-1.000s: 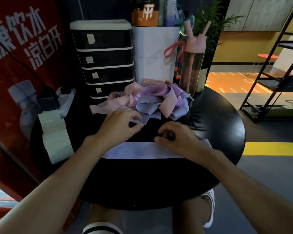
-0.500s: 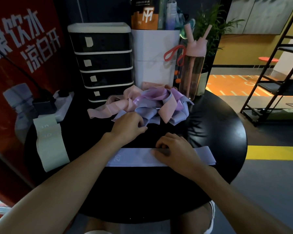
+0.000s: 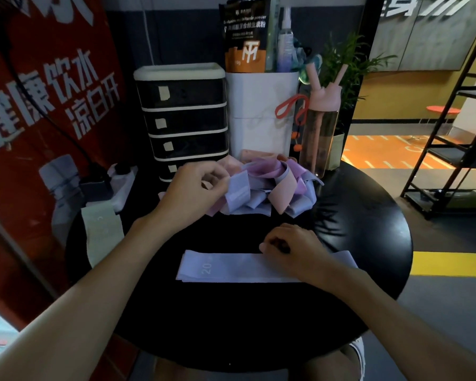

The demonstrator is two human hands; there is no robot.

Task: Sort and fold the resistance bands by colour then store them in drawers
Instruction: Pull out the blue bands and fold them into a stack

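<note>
Since half a second ago the left hand (image 3: 195, 188) has lifted from the front of the pile and now pinches the end of one lavender band (image 3: 238, 188), raising it out of the heap. Meanwhile the right hand (image 3: 291, 248) stayed where it was, its fingers curled and pressed down on the flat lavender band (image 3: 226, 266) that lies across the middle of the round black table (image 3: 368, 243), near its front edge.

I judge that the task is at an early stage. Two bands seem sorted: the flat lavender one under the right hand, and a pale green band (image 3: 101, 229) that lies alone at the left edge of the table. Neither is folded small yet, as far as I can see. The mixed pile (image 3: 280, 188) of pink, purple and lavender bands waits at the back of the table, just in front of the drawer unit (image 3: 184, 119). All drawers that I can see are closed, so nothing appears to be stored. What is left is most of the sorting, all the folding, and the storing.
</note>
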